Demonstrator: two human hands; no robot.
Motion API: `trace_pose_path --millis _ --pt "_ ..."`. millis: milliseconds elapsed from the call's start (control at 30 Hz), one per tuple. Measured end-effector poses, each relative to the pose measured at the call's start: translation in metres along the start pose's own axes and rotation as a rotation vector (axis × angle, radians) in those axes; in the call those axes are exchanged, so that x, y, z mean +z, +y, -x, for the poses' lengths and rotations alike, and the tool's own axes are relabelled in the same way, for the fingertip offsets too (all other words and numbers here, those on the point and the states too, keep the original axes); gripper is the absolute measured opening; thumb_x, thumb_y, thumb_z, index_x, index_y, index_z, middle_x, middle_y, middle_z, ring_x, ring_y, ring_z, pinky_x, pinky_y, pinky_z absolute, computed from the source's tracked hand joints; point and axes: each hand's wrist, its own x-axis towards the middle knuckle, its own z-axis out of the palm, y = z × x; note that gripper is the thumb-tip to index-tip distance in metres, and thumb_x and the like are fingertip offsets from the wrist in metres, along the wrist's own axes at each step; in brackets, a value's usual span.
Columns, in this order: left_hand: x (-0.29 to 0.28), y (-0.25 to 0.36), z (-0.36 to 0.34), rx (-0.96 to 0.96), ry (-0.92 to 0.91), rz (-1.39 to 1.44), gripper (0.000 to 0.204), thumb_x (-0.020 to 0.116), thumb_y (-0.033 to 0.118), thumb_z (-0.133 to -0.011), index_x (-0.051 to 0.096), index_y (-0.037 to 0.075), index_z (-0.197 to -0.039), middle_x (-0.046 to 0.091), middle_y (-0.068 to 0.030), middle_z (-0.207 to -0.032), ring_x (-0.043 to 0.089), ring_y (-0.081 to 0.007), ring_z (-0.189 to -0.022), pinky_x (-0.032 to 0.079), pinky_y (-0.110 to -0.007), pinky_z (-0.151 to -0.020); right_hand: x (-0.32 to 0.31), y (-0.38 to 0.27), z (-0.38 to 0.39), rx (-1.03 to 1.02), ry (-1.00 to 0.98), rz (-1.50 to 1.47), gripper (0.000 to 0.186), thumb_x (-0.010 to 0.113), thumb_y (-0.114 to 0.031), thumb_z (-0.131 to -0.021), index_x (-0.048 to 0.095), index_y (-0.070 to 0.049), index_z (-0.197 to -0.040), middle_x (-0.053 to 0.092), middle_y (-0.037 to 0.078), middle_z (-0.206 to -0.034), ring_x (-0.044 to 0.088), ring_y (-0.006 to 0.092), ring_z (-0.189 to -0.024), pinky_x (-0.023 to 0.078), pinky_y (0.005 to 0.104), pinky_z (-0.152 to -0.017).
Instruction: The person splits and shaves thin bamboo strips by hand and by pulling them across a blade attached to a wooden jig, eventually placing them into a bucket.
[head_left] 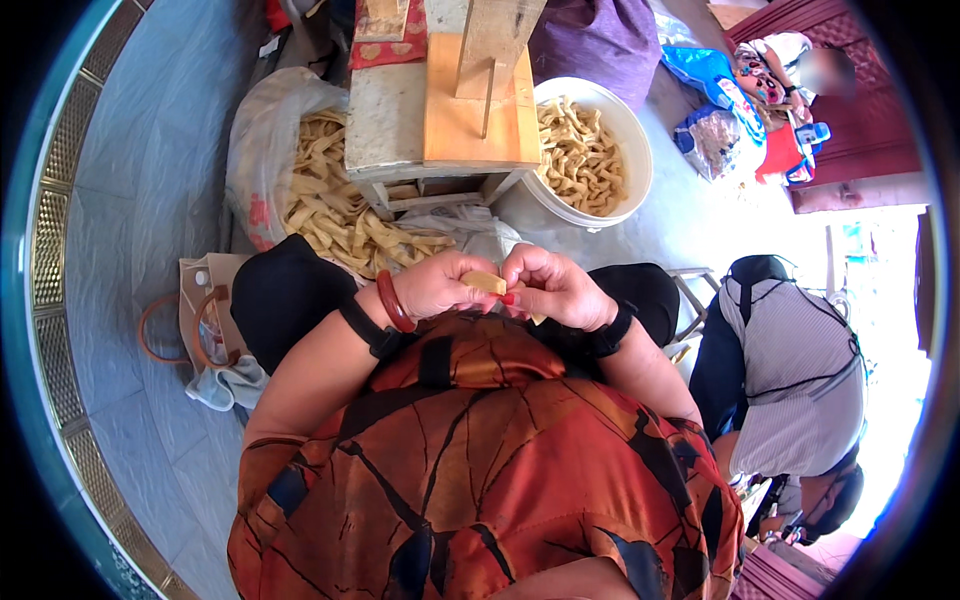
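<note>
Along your left side, the tiles point(130, 260): grey-blue and smooth, with a gold patterned edge at the far left.
Your top point(500, 460): shiny red, orange and black, across the low middle of the view.
Next person point(805, 375): wears a pale striped top, near your right arm.
Stand point(390, 125): sits in front of you, past your hands; a brown board point(450, 130) lies on it, with a wooden post point(492, 60) standing up on the board.
See-through bag point(265, 165): at the left of the stand, full of pale yellow strips point(335, 215) that spill toward you.
White bucket point(642, 170): at the right of the stand, also full of pale strips.
Tan handbag point(192, 285): beside your left knee.
Your left hand point(445, 285): thumb and fingers pinch tight on the small yellow piece, a bangle point(393, 300) on this wrist.
Your right hand point(560, 290): thumb and finger pinch the other end, so both hands meet.
Small yellow piece point(484, 282): between your fingertips, above your lap; part of it is hidden.
</note>
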Motion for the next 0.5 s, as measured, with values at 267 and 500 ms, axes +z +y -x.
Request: trace_pose_path --millis 267,500 --pt "0.002 -0.017 -0.007 -0.213 0.386 -0.555 0.012 0.062 0.013 -0.078 0.061 0.008 -0.089 0.063 -0.0151 -0.079 0.061 -0.0358 -0.075 0.047 -0.042 -0.065 -0.063 -0.018 -0.001 -0.371 0.876 1.275 0.039 0.07 -0.012 -0.079 0.054 -0.002 -0.114 0.059 0.015 -0.106 0.058 0.0296 -0.097 0.046 0.0378 -0.085" --pt "0.012 -0.041 -0.014 0.001 0.39 -0.324 0.011 0.062 0.016 -0.083 0.058 0.006 -0.086 0.062 -0.01 -0.076 0.059 -0.0252 -0.066 0.046 -0.036 -0.059 0.0 0.017 -0.028 -0.522 0.213 1.237 0.028 0.068 -0.004 -0.074 0.06 -0.005 -0.101 0.061 0.011 -0.096 0.058 0.0315 -0.089 0.047 0.0398 -0.08"
